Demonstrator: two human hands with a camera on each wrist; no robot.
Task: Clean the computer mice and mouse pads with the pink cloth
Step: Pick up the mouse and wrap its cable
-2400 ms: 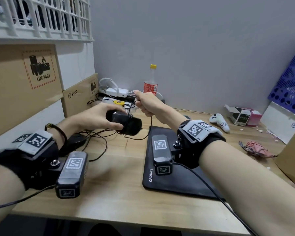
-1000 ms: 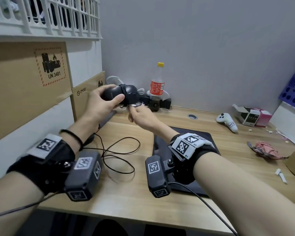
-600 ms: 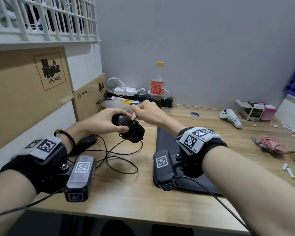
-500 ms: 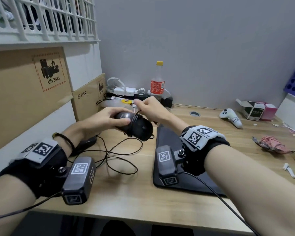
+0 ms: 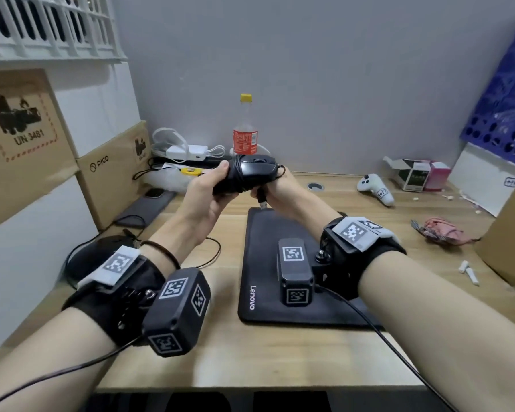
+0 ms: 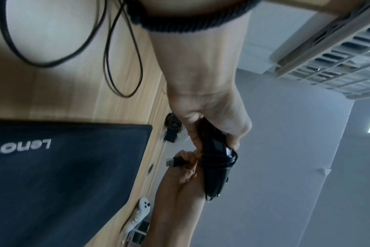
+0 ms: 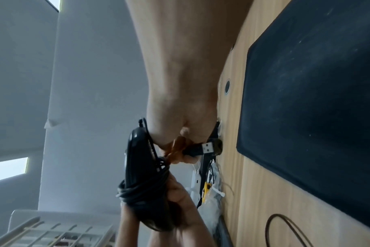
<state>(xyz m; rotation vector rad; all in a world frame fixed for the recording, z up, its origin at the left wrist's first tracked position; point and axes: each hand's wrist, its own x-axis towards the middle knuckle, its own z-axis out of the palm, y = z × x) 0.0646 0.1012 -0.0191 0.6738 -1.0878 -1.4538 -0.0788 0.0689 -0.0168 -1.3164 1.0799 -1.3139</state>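
Head view: above the far end of the black mouse pad (image 5: 283, 263), the left hand (image 5: 204, 197) grasps a black mouse (image 5: 249, 171), its long axis running left to right and its cable wound around the body. The right hand (image 5: 275, 188) pinches the USB plug (image 5: 261, 200) just below it. The pink cloth (image 5: 440, 230) lies well apart near the desk's (image 5: 226, 346) right edge, nearer the right hand, which would likely have to let go of the plug to fetch it.

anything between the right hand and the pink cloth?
Nothing visible on the desk between them, but the right hand is busy pinching the USB plug of the wrapped mouse. The pink cloth lies in the open, right of the mouse pad.
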